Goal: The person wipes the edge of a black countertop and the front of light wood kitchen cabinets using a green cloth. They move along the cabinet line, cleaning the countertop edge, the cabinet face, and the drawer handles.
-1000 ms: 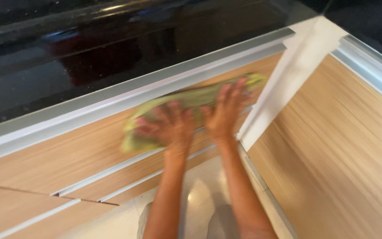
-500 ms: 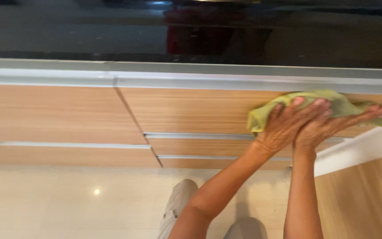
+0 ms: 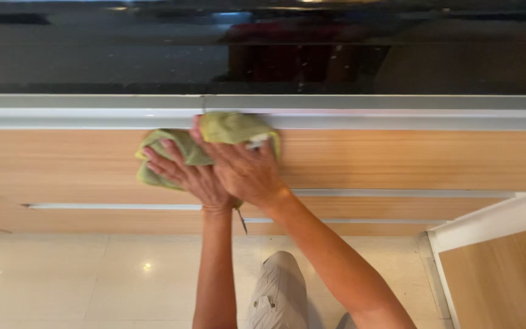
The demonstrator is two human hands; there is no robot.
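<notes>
A light green cloth (image 3: 229,127) lies pressed flat against a wooden drawer front (image 3: 385,159), just under the grey metal strip (image 3: 360,108) below the black countertop (image 3: 263,49). My left hand (image 3: 185,173) covers the cloth's left part with fingers spread. My right hand (image 3: 245,169) overlaps it and presses the cloth's right part, near the upper edge of the drawer front. Both palms hide the cloth's middle.
Below the drawers is a pale tiled floor (image 3: 92,280). My leg in light trousers (image 3: 278,292) shows at the bottom. A white-edged wooden panel (image 3: 500,268) juts in at the lower right. A thin metal handle strip (image 3: 111,206) runs along the lower drawer.
Both hands and the cloth have slid left along the drawer front, from near the right-hand corner toward the middle. The view has also shifted.
</notes>
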